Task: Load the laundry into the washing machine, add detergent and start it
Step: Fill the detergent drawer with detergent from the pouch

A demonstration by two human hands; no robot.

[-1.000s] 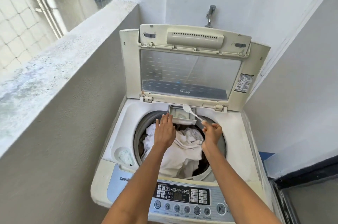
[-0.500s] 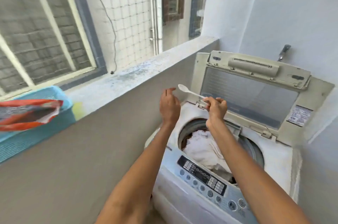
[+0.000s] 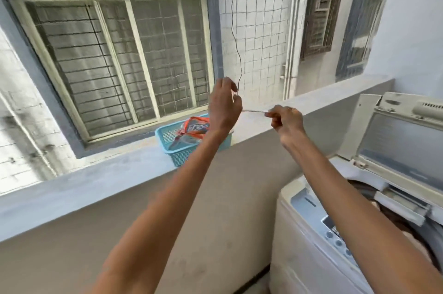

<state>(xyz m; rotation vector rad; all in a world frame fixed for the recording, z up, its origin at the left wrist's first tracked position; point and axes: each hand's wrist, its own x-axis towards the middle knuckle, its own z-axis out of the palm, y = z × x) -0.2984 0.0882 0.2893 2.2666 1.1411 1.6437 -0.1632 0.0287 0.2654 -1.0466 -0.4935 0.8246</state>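
Observation:
The white top-loading washing machine (image 3: 311,241) stands at the lower right with its lid (image 3: 402,142) raised; dark laundry (image 3: 395,217) shows in the drum. My right hand (image 3: 286,123) pinches the handle of a white plastic spoon (image 3: 254,111), held level above the ledge. My left hand (image 3: 224,106) hangs just left of it with fingers curled loosely, and the spoon's bowl is hidden behind it. Below both hands an orange detergent bag (image 3: 193,127) lies in a blue basket (image 3: 177,149) on the ledge.
A grey concrete ledge (image 3: 96,178) runs from lower left to upper right, with a brown wall (image 3: 215,209) beneath it. Beyond it are a barred window (image 3: 115,61) and a tiled outer wall. A thin wire (image 3: 233,30) hangs down near my left hand.
The view has swung left from the machine to the ledge. Both hands moved from over the drum to above the blue basket, the right still carrying the spoon.

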